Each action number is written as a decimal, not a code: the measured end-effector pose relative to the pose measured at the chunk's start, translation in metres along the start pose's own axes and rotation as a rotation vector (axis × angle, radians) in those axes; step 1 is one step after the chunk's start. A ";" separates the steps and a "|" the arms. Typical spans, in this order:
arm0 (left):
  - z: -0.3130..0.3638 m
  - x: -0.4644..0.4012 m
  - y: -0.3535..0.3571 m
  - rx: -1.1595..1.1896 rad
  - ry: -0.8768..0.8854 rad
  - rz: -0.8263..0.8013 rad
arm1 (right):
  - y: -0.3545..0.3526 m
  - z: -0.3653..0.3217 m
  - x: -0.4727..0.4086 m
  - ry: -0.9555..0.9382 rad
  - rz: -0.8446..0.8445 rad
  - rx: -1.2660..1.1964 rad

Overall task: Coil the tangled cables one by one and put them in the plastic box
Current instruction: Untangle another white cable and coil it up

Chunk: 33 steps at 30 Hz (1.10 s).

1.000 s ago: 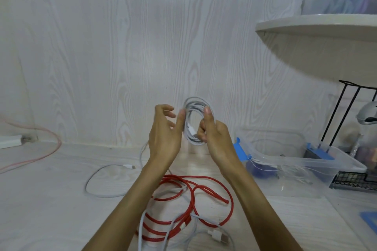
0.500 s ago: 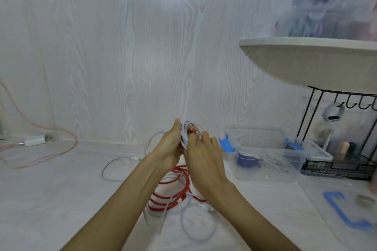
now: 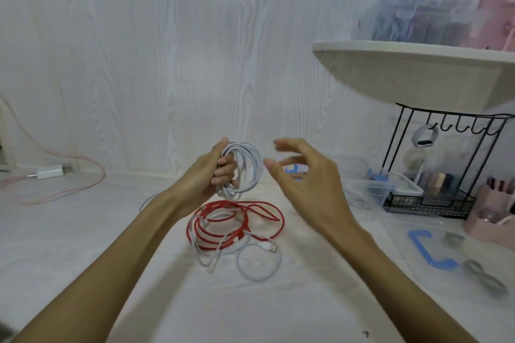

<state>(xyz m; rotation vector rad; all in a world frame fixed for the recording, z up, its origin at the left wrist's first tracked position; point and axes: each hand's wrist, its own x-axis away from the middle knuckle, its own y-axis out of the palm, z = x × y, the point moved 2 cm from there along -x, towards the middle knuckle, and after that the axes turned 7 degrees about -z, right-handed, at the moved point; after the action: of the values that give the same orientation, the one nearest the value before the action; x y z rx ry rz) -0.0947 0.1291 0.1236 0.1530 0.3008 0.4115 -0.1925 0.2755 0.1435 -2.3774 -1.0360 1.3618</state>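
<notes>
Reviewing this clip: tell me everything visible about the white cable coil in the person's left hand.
The white cable coil is a thin, smooth, plastic-looking cord wound into several roughly round loops, held nearly upright in the air above the red cable on the table. The left hand grips it at its left side, thumb over the top, fingers curled through the loops. The right hand is open beside it, not touching. Its plugs cannot be made out.
</notes>
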 end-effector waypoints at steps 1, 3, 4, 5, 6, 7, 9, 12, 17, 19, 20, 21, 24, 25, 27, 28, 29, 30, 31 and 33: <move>0.001 0.003 0.004 0.016 -0.035 -0.092 | -0.001 0.003 -0.010 0.178 -0.146 -0.096; 0.001 0.009 0.010 0.063 -0.114 -0.223 | 0.003 0.011 -0.019 0.488 -0.561 -0.352; 0.001 0.011 0.012 0.090 -0.153 -0.264 | 0.005 0.012 -0.021 0.547 -0.732 -0.463; -0.001 0.012 0.011 0.114 -0.187 -0.291 | 0.006 0.015 -0.021 0.552 -0.846 -0.529; -0.002 0.013 0.009 0.127 -0.216 -0.304 | 0.008 0.018 -0.019 0.540 -0.906 -0.544; -0.004 0.014 0.006 0.130 -0.242 -0.305 | 0.009 0.023 -0.017 0.535 -0.920 -0.528; -0.007 0.015 0.001 0.084 -0.281 -0.284 | 0.011 0.034 -0.015 0.556 -0.886 -0.485; -0.014 0.010 0.000 -0.050 -0.287 -0.168 | 0.017 0.043 -0.012 0.540 -0.802 -0.496; -0.020 -0.010 0.007 0.129 -0.256 0.007 | 0.030 0.054 -0.008 0.478 -0.544 -0.917; -0.021 -0.015 0.009 0.229 -0.274 -0.019 | 0.032 0.060 -0.007 0.470 -0.470 -1.018; -0.021 -0.016 0.010 0.260 -0.283 -0.045 | 0.033 0.062 -0.007 0.459 -0.461 -1.048; -0.022 -0.017 0.011 0.291 -0.297 -0.073 | 0.033 0.065 -0.005 0.457 -0.462 -1.065; -0.029 -0.017 0.012 0.401 -0.318 -0.101 | 0.033 0.071 -0.003 0.477 -0.489 -1.081; -0.033 -0.017 0.013 0.452 -0.315 -0.096 | 0.034 0.074 -0.003 0.504 -0.499 -1.071; -0.040 -0.016 0.014 0.558 -0.282 -0.090 | 0.036 0.076 -0.001 0.536 -0.516 -0.935; -0.043 -0.015 0.014 0.600 -0.253 -0.083 | 0.037 0.075 -0.002 0.513 -0.508 -0.783; -0.047 -0.015 0.016 0.633 -0.222 -0.072 | 0.038 0.075 -0.001 0.459 -0.482 -0.581; -0.051 -0.015 0.017 0.663 -0.186 -0.057 | 0.039 0.072 -0.002 0.379 -0.438 -0.371; -0.055 -0.014 0.020 0.685 -0.159 -0.042 | 0.038 0.071 -0.001 0.298 -0.382 -0.213; -0.060 -0.014 0.026 0.675 -0.132 -0.033 | 0.036 0.070 0.005 0.214 -0.303 -0.092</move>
<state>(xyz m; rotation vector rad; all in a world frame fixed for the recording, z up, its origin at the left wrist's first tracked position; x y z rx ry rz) -0.1353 0.1521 0.0758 0.8314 0.3030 0.2520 -0.2318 0.2413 0.0836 -2.2491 -1.3520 0.9529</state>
